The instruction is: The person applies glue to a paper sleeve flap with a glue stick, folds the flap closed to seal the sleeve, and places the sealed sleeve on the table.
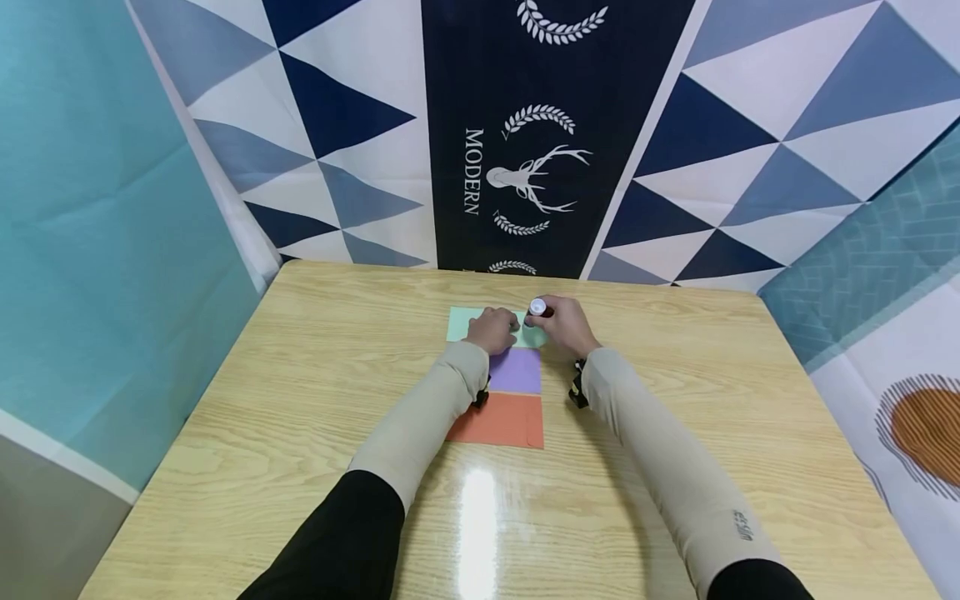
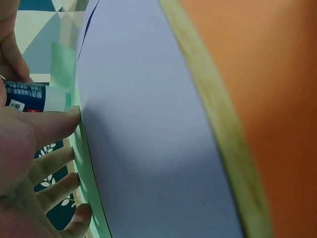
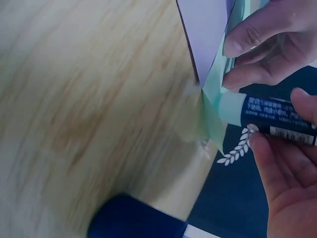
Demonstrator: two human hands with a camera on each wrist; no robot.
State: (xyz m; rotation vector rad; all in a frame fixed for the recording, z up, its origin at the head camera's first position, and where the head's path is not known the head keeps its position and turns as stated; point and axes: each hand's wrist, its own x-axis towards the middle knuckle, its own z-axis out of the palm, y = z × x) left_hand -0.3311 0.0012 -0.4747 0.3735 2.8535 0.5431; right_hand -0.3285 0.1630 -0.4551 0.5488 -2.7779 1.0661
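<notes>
My right hand (image 1: 567, 323) grips a dark blue glue stick (image 3: 272, 115), its pale end down against the light green paper (image 1: 461, 322). The white round base of the glue stick faces up in the head view. My left hand (image 1: 492, 330) presses its fingertips on the same green paper, just left of the glue stick; in the left wrist view its fingers (image 2: 54, 163) are spread along the paper's edge. Directly below the green paper lies a purple sheet (image 1: 521, 372). Nearest my body is an orange-red sheet (image 1: 495, 419), partly under my left forearm.
The papers lie on a light wooden table (image 1: 337, 367). A patterned cloth (image 1: 360, 150) with triangles and a dark deer panel (image 1: 457, 75) hangs behind the far edge. A teal cloth (image 1: 97, 208) borders the left side. Light glares off the table near me.
</notes>
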